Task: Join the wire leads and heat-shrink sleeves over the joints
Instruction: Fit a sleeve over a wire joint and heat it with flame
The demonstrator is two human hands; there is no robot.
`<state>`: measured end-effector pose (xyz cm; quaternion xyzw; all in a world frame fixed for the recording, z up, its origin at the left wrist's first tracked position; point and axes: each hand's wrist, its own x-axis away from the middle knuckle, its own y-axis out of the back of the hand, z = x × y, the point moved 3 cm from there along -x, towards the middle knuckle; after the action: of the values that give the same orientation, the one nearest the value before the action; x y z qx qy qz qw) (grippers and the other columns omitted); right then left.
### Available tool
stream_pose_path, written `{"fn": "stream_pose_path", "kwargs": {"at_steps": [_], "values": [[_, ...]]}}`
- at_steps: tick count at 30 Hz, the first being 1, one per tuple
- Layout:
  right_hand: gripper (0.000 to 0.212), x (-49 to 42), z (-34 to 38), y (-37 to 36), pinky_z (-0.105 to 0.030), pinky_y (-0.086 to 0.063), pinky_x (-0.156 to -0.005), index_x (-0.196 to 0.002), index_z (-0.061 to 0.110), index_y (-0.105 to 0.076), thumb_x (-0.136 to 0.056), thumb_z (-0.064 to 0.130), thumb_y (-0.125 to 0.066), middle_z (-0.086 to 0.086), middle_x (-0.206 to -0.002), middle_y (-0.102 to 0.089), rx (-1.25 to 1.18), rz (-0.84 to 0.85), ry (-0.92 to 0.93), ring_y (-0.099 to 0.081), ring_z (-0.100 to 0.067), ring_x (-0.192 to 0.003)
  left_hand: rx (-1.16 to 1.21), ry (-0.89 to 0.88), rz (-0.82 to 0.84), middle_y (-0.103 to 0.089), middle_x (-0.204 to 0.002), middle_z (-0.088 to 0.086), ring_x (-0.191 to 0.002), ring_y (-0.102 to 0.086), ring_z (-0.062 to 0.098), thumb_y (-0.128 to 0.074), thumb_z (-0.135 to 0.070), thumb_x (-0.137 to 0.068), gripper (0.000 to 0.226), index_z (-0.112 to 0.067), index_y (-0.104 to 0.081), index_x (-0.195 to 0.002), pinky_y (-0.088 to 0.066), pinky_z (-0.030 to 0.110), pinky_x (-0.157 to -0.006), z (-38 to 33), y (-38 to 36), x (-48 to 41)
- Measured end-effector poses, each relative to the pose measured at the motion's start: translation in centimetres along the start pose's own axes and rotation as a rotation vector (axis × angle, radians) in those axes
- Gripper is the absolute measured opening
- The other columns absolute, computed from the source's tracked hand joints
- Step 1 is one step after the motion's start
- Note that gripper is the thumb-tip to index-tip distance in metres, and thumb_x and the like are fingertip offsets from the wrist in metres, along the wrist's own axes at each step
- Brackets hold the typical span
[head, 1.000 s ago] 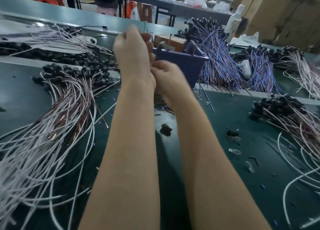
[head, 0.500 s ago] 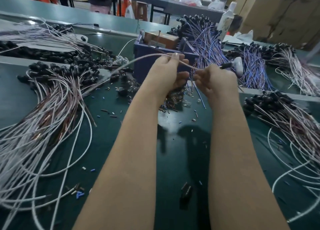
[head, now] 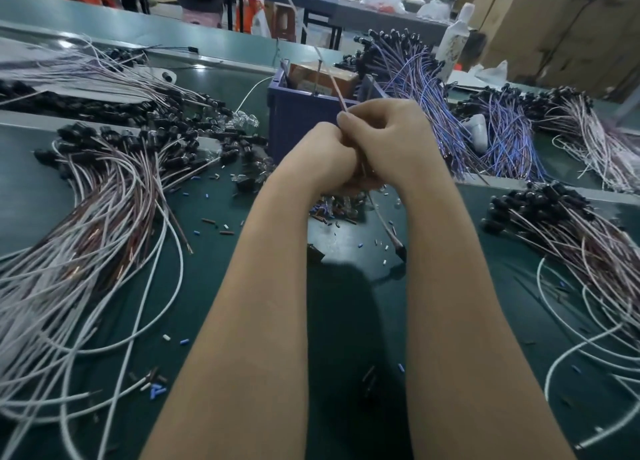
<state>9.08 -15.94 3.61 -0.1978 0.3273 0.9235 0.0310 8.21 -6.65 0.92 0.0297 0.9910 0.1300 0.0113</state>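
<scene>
My left hand (head: 320,158) and my right hand (head: 388,137) are pressed together in front of a blue bin (head: 298,113). Both hold one thin reddish-white wire lead (head: 337,92). The lead rises from my right fingertips toward the bin, and its other end hangs below my hands, ending in a dark tip (head: 400,250) just above the green mat. My right thumb and forefinger pinch the lead. My left fingers are curled round it lower down. The joint itself is hidden inside my hands. Small loose sleeve pieces (head: 332,214) lie on the mat under my hands.
A big bundle of white and brown leads with black caps (head: 104,196) fills the left side. A similar bundle (head: 571,231) lies on the right, and blue-purple leads (head: 426,89) behind the bin. White loose wires (head: 588,349) curl at the right. A white bottle (head: 455,37) stands far back.
My hands, spread apart along the lead half a second ago, have come together. The lead now runs upright through them instead of sideways, its dark tip hanging below.
</scene>
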Motion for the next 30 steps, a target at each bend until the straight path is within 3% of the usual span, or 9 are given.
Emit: {"fn": "stream_pose_path", "kwargs": {"at_steps": [2,4,8,13,17,19,22,26,30], "values": [[0.014,-0.2,-0.3,0.0,-0.026,-0.051,-0.081,-0.092,0.014,-0.073,-0.089,0.022,-0.061,-0.003,-0.084,-0.071,-0.003,-0.066,-0.004,-0.065,-0.015,-0.083,-0.015,0.019,0.043,-0.068,-0.072,0.012,-0.054,-0.068,0.014,-0.045,-0.001,-0.093,0.022,0.007,-0.064,-0.098,-0.051,0.019,-0.048,0.1,-0.1,0.1],[0.011,-0.4,-0.9,0.3,-0.034,-0.054,-0.081,-0.086,0.016,-0.07,-0.089,0.021,-0.061,-0.004,-0.079,-0.069,-0.066,-0.139,-0.046,-0.064,-0.018,-0.076,-0.007,0.002,0.059,-0.068,-0.076,0.013,-0.051,-0.066,0.009,-0.046,-0.004,-0.095,0.024,0.01,-0.064,-0.1,-0.05,0.016,-0.049,0.2,-0.1,0.0],[0.008,-0.6,-2.1,0.6,-0.048,-0.055,-0.08,-0.082,0.018,-0.061,-0.09,0.018,-0.061,-0.009,-0.079,-0.068,-0.192,-0.217,-0.144,-0.064,-0.023,-0.071,-0.021,-0.06,0.051,-0.072,-0.079,0.009,-0.048,-0.058,0.0,-0.05,-0.015,-0.097,0.023,-0.003,-0.07,-0.095,-0.047,0.015,-0.05,0.5,0.2,-0.1],[0.022,-0.5,-3.0,1.3,-0.034,-0.057,-0.066,-0.075,0.019,-0.054,-0.096,0.018,-0.052,-0.001,-0.067,-0.066,-0.287,-0.306,-0.196,-0.061,-0.01,-0.053,0.027,-0.01,0.035,-0.073,-0.069,-0.001,-0.044,-0.046,0.001,-0.049,-0.022,-0.098,0.027,-0.013,-0.069,-0.082,-0.04,0.013,-0.045,0.8,0.6,-0.2],[0.008,-0.2,-3.2,2.5,-0.018,-0.048,-0.048,-0.093,0.013,-0.051,-0.096,0.007,-0.047,0.0,-0.069,-0.064,-0.426,-0.377,-0.269,-0.054,-0.002,-0.044,0.025,0.056,-0.038,-0.07,-0.065,-0.003,-0.042,-0.041,0.002,-0.047,-0.021,-0.099,0.028,-0.01,-0.068,-0.084,-0.034,0.015,-0.046,1.3,1.5,-0.2],[0.013,-0.2,-2.8,2.9,-0.016,-0.046,-0.043,-0.099,0.008,-0.054,-0.092,0.002,-0.045,-0.003,-0.063,-0.061,-0.309,-0.252,-0.291,-0.053,-0.001,-0.037,-0.002,0.031,-0.152,-0.069,-0.071,-0.002,-0.043,-0.044,-0.001,-0.046,-0.023,-0.099,0.028,-0.011,-0.068,-0.086,-0.034,0.017,-0.048,1.2,2.1,-0.2],[0.016,0.3,-1.5,2.4,-0.018,-0.051,-0.043,-0.086,0.003,-0.062,-0.088,0.004,-0.046,-0.005,-0.053,-0.064,0.019,0.169,-0.283,-0.057,-0.006,-0.038,0.052,-0.021,-0.276,-0.068,-0.081,-0.002,-0.058,-0.05,-0.003,-0.046,-0.024,-0.099,0.027,-0.015,-0.067,-0.086,-0.038,0.018,-0.058,0.8,2.3,-0.3],[0.017,1.8,0.4,0.5,-0.017,-0.05,-0.044,-0.081,0.01,-0.058,-0.087,0.004,-0.044,0.0,-0.051,-0.067,0.213,0.627,-0.196,-0.065,-0.008,-0.047,0.312,0.048,-0.23,-0.068,-0.082,0.004,-0.072,-0.062,0.011,-0.043,-0.018,-0.1,0.026,-0.011,-0.062,-0.084,-0.052,0.029,-0.076,1.0,1.7,-0.3],[0.019,2.6,0.9,-0.9,-0.015,-0.051,-0.047,-0.078,0.011,-0.05,-0.091,0.001,-0.041,-0.002,-0.056,-0.068,0.211,0.813,-0.185,-0.064,-0.008,-0.046,0.422,0.072,-0.226,-0.066,-0.056,0.001,-0.045,-0.061,0.007,-0.044,-0.014,-0.1,0.024,-0.004,-0.061,-0.086,-0.053,0.02,-0.048,1.3,1.6,-0.3]]}}
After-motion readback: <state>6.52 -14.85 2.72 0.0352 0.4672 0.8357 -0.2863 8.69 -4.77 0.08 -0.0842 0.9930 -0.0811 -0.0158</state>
